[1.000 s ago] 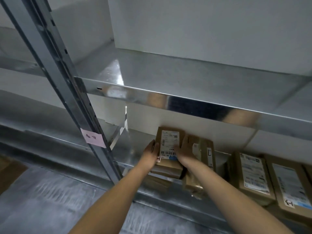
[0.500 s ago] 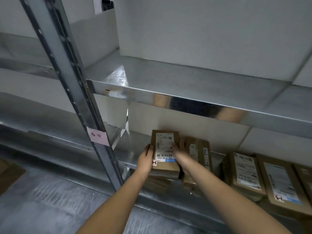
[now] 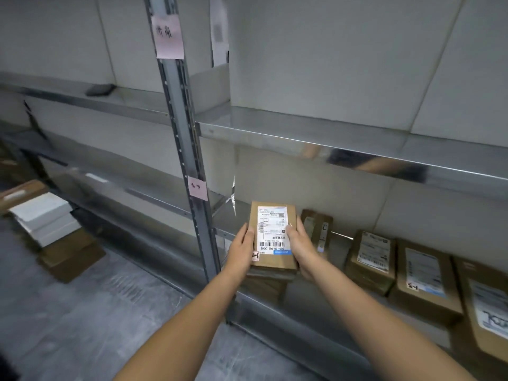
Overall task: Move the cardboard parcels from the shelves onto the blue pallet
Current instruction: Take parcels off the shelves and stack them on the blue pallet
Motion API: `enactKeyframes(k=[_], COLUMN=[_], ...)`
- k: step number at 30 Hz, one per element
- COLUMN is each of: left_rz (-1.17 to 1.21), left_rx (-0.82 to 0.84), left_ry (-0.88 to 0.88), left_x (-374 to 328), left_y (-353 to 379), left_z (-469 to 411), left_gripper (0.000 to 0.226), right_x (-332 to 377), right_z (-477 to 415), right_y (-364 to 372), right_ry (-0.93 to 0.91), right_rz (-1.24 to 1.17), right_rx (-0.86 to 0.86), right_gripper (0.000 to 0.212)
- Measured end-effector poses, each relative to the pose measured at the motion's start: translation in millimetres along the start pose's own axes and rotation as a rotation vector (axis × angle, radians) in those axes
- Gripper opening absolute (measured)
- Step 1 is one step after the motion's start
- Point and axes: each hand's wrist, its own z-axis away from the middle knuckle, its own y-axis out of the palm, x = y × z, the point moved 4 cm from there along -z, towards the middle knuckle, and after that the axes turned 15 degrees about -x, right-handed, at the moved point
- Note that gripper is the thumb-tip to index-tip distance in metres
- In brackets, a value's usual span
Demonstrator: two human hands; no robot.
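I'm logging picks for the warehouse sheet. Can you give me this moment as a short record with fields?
held: labelled cardboard parcel, another parcel directly under it
left hand: grips its left edge
right hand: grips its right edge
lower shelf: more parcels to the right
blue pallet: not in view
upright: two pink notes

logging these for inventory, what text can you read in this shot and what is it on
"1-1" (likely): corner sticker on the held parcel.
Its shipping label: print too small.
Pink notes on the upright: handwriting unreadable.
Shelf parcels' labels: blurred.
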Motion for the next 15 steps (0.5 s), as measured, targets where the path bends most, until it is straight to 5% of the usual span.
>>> enactKeyframes(k=[15], left_rz=[0.032], left_rx=[0.016], left_ry=[0.041], left_x=[3.1], left_y=[-15.2], left_z=[162.6], left_gripper=[0.044], right_x=[-5.7], right_z=[153.4], right_y=[-94.9], right_ry=[-0.011], right_rz=[-0.097], right_rx=[-0.069], right_gripper=[0.062])
